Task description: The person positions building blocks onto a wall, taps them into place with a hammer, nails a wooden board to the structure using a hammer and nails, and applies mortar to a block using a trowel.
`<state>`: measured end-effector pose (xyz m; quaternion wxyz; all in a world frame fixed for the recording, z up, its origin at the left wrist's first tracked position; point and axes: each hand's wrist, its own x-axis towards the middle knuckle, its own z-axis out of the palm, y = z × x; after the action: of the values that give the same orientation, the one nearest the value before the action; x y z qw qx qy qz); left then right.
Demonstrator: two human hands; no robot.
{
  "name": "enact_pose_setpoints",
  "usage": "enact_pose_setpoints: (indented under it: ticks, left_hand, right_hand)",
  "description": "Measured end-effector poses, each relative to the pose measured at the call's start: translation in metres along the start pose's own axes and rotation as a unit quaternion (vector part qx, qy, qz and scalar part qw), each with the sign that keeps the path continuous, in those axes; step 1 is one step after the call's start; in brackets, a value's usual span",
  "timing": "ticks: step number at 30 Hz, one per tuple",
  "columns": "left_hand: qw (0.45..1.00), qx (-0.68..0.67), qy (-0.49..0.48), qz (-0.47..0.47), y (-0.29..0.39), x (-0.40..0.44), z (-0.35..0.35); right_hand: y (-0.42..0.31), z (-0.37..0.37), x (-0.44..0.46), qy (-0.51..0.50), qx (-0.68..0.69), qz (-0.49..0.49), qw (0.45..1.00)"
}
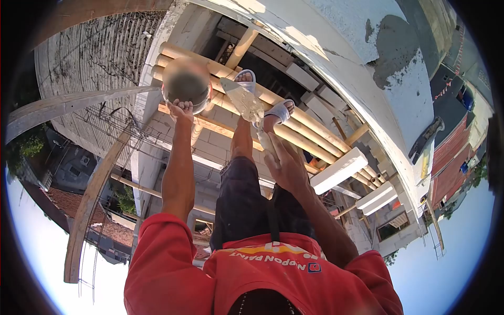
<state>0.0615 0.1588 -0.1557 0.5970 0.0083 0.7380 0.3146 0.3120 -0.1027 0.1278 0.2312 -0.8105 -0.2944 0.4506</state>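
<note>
1. Trowel (244,102) in the right hand (286,164), near the middle of the view, its broad blade pointing up and left toward the bucket and smeared with pale, wet-looking material.
2. The right hand is closed on the trowel's handle, which is coated with the same pale material.
3. The left hand (181,109) is clamped on the near rim of the bucket (201,105), fingers curled over the edge; the two hands are well apart. Dark grey shows inside the bucket, and its far part is blurred. Whether it rests on anything, I cannot tell.
4. Two feet in sandals, the left foot (245,77) and the right foot (283,109), are on a row of round poles (315,137), with the trowel blade seen between them.
5. Right of the poles runs a pale curved wall (341,58) bearing a rough grey patch (395,50). Nearer are two white blocks (341,170).
6. On the left are a long wooden beam (86,215), thin metal rods and a ridged grey surface (94,68), with tiled roofs (73,207) below.
</note>
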Motion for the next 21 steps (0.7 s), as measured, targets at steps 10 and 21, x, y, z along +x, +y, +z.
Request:
enact_pose_setpoints:
  ticks: [10, 21]
  left_hand:
    - [0.988, 0.09, -0.118, -0.031, 0.022, -0.212, 0.009]
    - [0.962, 0.191, -0.176, -0.088, 0.01, -0.302, 0.032]
  right_hand:
    - [0.041, 0.215, 0.108, -0.103, 0.048, 0.027, 0.993]
    - [0.004, -0.127, -0.091, 0.354, -0.024, -0.086, 0.931]
